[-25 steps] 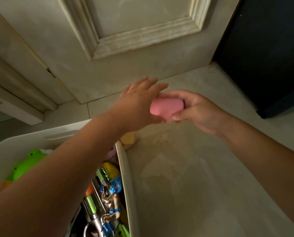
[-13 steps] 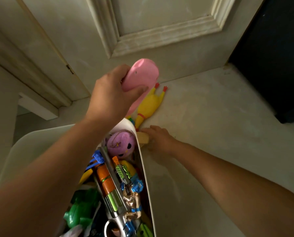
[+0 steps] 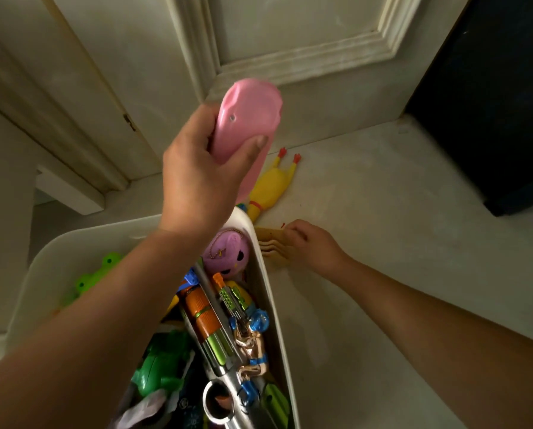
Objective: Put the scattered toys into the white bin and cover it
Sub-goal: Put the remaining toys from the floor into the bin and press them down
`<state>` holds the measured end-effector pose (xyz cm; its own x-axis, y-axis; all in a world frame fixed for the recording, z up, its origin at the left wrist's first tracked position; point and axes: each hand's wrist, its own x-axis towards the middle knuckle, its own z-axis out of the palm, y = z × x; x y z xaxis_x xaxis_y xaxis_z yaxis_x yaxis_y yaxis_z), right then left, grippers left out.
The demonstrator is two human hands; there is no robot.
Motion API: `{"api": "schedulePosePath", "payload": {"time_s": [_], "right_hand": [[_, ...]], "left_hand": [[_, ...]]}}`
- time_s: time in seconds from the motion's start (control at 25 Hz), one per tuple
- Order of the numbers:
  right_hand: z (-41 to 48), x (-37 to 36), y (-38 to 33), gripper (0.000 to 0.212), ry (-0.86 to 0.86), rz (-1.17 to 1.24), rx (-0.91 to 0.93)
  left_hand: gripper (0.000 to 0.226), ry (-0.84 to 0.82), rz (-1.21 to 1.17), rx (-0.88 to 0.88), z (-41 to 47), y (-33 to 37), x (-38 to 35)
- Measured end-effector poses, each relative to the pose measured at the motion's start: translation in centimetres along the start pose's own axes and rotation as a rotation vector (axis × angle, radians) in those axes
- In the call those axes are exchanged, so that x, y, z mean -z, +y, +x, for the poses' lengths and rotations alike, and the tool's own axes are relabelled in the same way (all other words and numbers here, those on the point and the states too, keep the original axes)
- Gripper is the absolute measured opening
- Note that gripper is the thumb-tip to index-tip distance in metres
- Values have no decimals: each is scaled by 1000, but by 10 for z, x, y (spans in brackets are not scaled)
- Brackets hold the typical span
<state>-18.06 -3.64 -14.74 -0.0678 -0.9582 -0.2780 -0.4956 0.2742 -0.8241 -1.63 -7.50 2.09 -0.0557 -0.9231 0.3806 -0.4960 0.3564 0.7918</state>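
A long white bin (image 3: 82, 243) fills the lower left, its length running from the viewer away toward a closed door (image 3: 290, 26). It sits on a pale, scuffed stone-look floor (image 3: 398, 243). The door is cream with raised panel moulding, and a dark cabinet-like block (image 3: 491, 103) stands to its right.

The bin is crowded with toys: a silver, orange and green toy gun (image 3: 215, 342) lying along its length, a bright green frog (image 3: 95, 280), and a purple doll head (image 3: 228, 252) at the far end.

The left hand (image 3: 197, 174) is raised above the bin's far corner, fingers and thumb wrapped around a pink toy (image 3: 246, 116). The toy is smooth, glossy and oblong, with a small hole in its side. Its long axis tilts up and away, rounded end toward the door.

A yellow rubber chicken (image 3: 273, 184) lies on the floor just beyond the bin, red feet pointing at the door.

The right hand (image 3: 314, 246) is low beside the bin's right wall, fingers curled over a tan ridged piece (image 3: 271, 239) on the floor.
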Motion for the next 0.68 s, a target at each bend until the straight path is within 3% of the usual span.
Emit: {"api": "schedulePosePath", "payload": {"time_s": [0.2, 0.36, 0.56, 0.68], "right_hand": [[-36, 17, -14, 18, 2, 554, -240], [-58, 32, -36, 22, -41, 916, -307], [-92, 52, -87, 29, -35, 1073, -288], [-108, 55, -117, 39, -103, 1078, -267]], "left_hand": [[24, -20, -103, 38, -11, 9, -3], [23, -142, -156, 70, -19, 21, 5], [41, -268, -305, 231, -34, 21, 41], [37, -294, -329, 348, -53, 17, 70]]}}
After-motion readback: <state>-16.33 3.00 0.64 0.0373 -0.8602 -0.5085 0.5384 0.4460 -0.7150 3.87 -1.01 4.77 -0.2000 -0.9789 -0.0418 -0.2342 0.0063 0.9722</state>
